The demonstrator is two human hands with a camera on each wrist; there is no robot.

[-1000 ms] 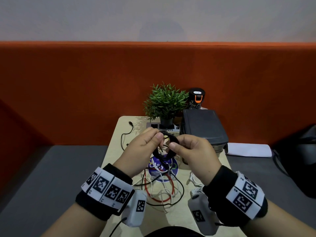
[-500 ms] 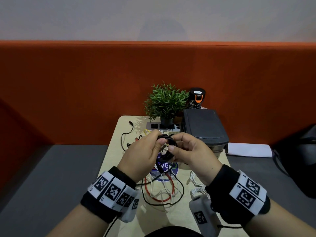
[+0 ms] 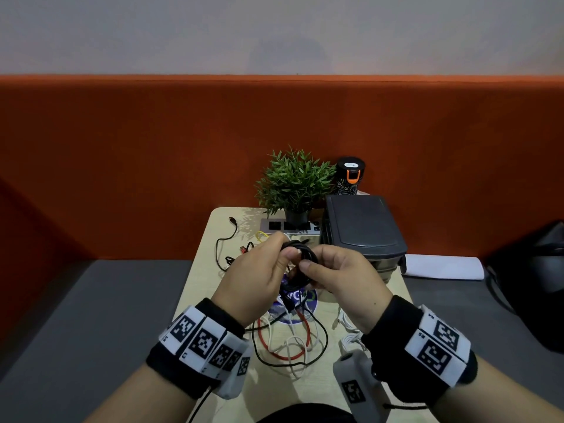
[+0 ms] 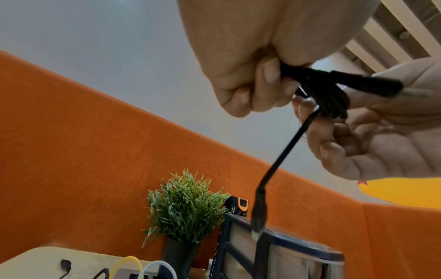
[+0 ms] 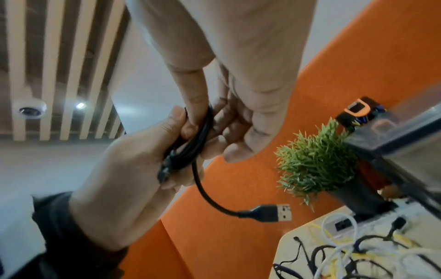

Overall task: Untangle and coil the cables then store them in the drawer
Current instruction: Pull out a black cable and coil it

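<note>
Winding down, the black round-sheathed USB cable [image 3: 300, 264] is now a tighter bundle than it was a second ago: then it stood open as a wide loop between the hands, and now the turns are drawn together, with the hands closer over the pale wooden table [image 3: 207, 261]. The left hand [image 3: 259, 276] has its grip pinching the coil between thumb and curled fingers; the right hand [image 3: 338, 277] pinches the opposite side of the same coil. Only a short tail hangs loose, ending in a USB-A plug [image 5: 269, 213]. My reading is that coiling of this cable is nearly finished, and tucking that tail comes next.

Most of the job remains: a tangle of red, white and black cables [image 3: 287, 340] lies on the table below the hands, and yellow and black ones sit farther back. The dark grey plastic drawer unit [image 3: 363, 227] stands just right of the hands, beside a small green potted plant [image 3: 294, 181].

Writing: a round purple-and-white sticker [image 3: 297, 303] shows partial letters, perhaps "WG", mostly hidden. The black cylindrical bottle with an orange clasp [image 3: 350, 175] carries patterned print I cannot read.
</note>
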